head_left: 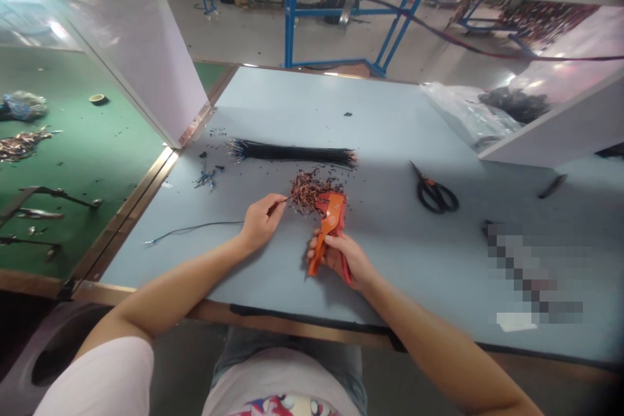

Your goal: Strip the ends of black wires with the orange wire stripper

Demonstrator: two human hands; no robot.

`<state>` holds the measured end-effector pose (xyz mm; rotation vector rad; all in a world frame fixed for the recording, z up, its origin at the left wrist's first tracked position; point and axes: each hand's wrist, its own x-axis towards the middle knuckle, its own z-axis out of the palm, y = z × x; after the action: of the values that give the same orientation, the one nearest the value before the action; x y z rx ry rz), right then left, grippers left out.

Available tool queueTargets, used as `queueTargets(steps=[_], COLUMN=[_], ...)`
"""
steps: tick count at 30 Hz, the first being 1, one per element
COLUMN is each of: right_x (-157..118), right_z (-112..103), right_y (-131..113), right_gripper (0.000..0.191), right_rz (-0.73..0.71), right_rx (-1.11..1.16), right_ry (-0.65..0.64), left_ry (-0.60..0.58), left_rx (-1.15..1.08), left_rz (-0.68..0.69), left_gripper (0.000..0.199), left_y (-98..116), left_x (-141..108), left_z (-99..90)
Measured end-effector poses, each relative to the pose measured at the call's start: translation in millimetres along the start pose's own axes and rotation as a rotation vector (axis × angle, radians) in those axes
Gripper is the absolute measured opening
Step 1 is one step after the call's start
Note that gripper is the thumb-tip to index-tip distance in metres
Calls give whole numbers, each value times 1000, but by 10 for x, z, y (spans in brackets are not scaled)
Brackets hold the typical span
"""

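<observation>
Left hand point(263, 222) fingers pinch thin black wire point(209, 225), presumably steadying its tip; right hand point(350, 259) fingers wrap orange-and-red metal-and-plastic-looking stripper point(332, 216), likely for leverage.

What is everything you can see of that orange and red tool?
The tool is orange and red, perhaps plastic or painted metal, with small round fittings on its orange side. Its two handles, one orange, one red, stand apart at the near end, held in the right hand. Its head points away, beside the pile of scraps; whether they touch is unclear.
</observation>
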<state>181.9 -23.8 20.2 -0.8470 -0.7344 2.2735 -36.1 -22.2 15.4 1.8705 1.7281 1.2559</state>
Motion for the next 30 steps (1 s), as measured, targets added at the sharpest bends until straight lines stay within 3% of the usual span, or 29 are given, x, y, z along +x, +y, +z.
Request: queueTargets(steps=[8,19,26,30], right_x=[11,29,18,-66], right_z=[2,-10,1,48], right_y=[-10,-8,5,-13], right_gripper=[26,27,28,35], right_rz=[16,12,3,-137], right_rx=[-27,-18,-22,-42], right_ry=[2,-17,-3,-31], left_ry=[-20,93,182,149], left_rx=[-20,-65,-80,-21], left_rz=[-23,11,205,463], left_gripper=[22,13,8,12], left_y=[-39,-21,160,259], left_x=[-34,10,-31,-103], left_z=[70,37,-61,-135])
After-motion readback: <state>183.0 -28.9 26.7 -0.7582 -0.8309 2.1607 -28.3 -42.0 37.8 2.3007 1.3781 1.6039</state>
